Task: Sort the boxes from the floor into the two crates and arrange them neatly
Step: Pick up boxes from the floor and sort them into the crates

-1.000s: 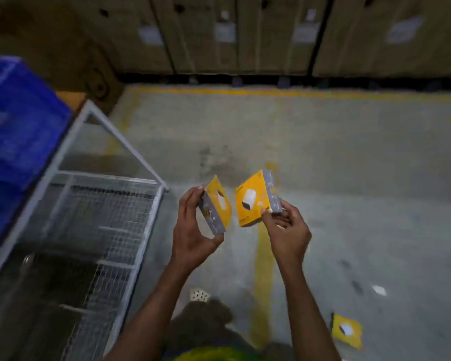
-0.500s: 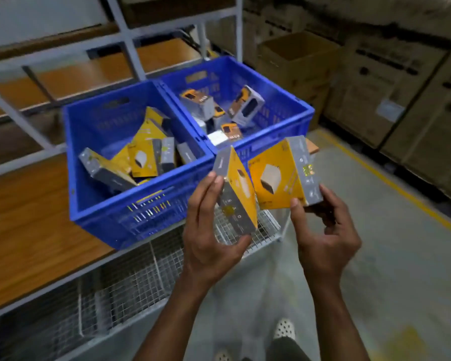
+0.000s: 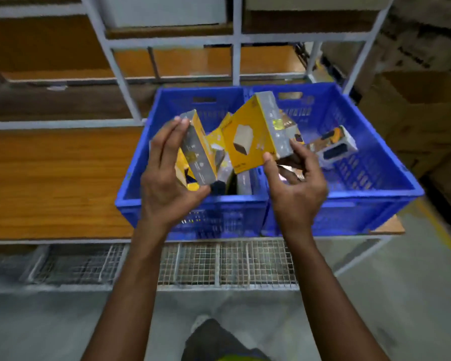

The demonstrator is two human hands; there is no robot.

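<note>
Two blue crates (image 3: 219, 217) (image 3: 362, 204), two hands (image 3: 167, 183) (image 3: 297, 194), perhaps eight boxes (image 3: 201, 152) (image 3: 248, 136).

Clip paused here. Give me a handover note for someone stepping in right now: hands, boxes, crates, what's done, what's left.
Left hand grips a yellow-and-grey box over the left crate.
Right hand pinches a second yellow box above where the crates meet.
The right crate sits beside the left one on the wooden shelf.
Done: loose boxes lie in both crates, not lined up.
Left: place these two boxes and tidy both crates. Any boxes on the floor are out of view.
</note>
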